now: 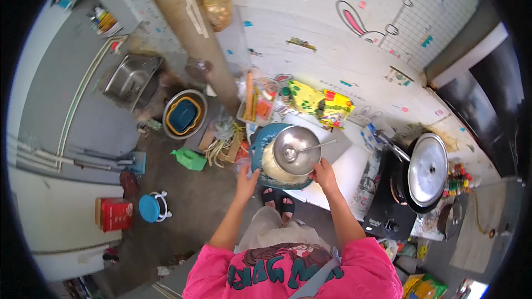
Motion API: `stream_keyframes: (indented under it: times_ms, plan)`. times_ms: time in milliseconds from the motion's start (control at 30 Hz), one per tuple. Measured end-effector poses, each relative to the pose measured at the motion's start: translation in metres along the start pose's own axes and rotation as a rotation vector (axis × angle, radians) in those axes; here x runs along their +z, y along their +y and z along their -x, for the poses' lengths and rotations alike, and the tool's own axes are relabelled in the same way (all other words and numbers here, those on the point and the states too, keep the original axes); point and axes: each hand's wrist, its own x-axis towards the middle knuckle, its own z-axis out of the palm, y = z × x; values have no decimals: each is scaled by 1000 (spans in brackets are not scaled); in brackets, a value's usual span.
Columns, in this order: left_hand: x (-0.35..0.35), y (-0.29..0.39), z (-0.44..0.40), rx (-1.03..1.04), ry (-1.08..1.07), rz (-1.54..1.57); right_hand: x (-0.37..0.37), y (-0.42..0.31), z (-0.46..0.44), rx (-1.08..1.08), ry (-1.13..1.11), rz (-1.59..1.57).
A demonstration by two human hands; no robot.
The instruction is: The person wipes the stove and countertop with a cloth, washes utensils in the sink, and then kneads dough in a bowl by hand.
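Note:
My left hand (246, 182) is beside the lower left edge of the blue basin (257, 152), thumb and fingers apart, with nothing visible held between them. With my right hand (323, 176) I grip the rim of a shiny metal bowl (288, 141). A metal spoon (320, 145) rests in this bowl, its handle pointing right. Below the bowl, a pale mass or container (270, 163) shows inside the basin; its exact form is unclear. The basin sits at the left end of the white counter (348, 167).
Yellow packets (306, 97) and a plastic bin of packets (244, 112) stand along the wall. A lidded pan (428, 170) is on the stove at right. On the floor at left are a green jug (190, 159), a blue stool (149, 208) and a red box (116, 214).

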Motion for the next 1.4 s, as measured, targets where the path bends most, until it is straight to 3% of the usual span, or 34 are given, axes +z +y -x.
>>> stream_keyframes:
  times_ms: [133,233,533,633,667,767,900,1033,1300,1400]
  plan:
    - [-39,78,32,-269,-234,624,45,-13,10,-18,-196,54]
    - [-72,88,41,-367,-193,909,90,-34,22,-3,-300,77]
    - [-227,14,57,-184,30,1174,271,-68,30,-128,-655,346]
    - [-302,1,60,-170,101,1190,356,-30,4,-428,-625,485]
    - [-328,-3,61,-174,104,1157,385,-58,34,-430,-589,364]
    - [-397,-9,62,-197,219,1024,467,-50,28,-417,-609,212]
    - [-478,-16,53,-238,216,1049,552,-87,52,-264,-661,36]
    - [-538,-18,30,-237,205,1103,608,-106,44,-195,-714,28]
    - [-631,-39,-74,-203,153,1114,717,-140,-38,-329,-674,-68]
    - [-668,-24,-126,-183,161,1057,757,-173,-64,-288,-595,-33]
